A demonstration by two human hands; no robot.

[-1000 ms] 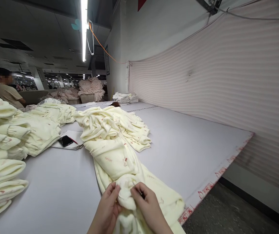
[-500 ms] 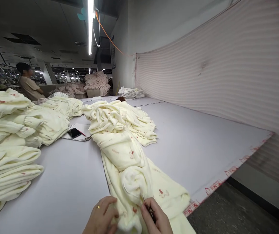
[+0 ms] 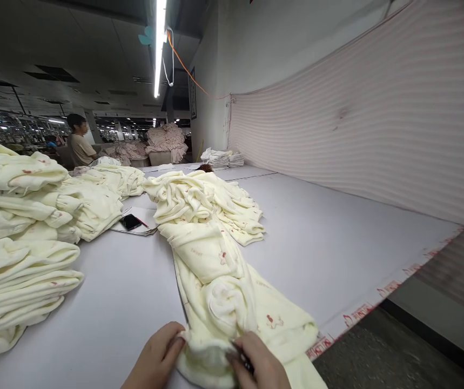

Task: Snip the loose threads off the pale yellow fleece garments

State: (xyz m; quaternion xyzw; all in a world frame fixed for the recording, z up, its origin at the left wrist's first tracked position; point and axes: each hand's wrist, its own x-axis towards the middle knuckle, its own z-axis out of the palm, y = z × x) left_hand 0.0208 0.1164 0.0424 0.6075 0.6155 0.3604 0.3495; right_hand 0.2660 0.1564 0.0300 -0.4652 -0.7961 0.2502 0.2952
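A pale yellow garment with small red prints (image 3: 203, 253) lies in a long bunched strip towards me, with a twisted knot of cloth near its middle. At its near end, my left hand (image 3: 159, 351) pinches the left side of an open-looking edge. On the right of that edge is my right hand (image 3: 258, 361), its fingers closed around a small dark tool, blurred and mostly hidden in the palm. More yellow cloth (image 3: 235, 208) is heaped at the strip's far end.
Stacks of yellow garments (image 3: 21, 265) fill the left side. A phone (image 3: 130, 221) rests on papers. White folded pieces (image 3: 221, 158) sit at the table's far end. A person (image 3: 80, 141) stands beyond. Striped cloth (image 3: 357, 124) hangs at right.
My left hand has moved slightly left and taken hold of the cloth edge, which is now lifted and spread. My right hand has shifted slightly down. The view has turned a little left.
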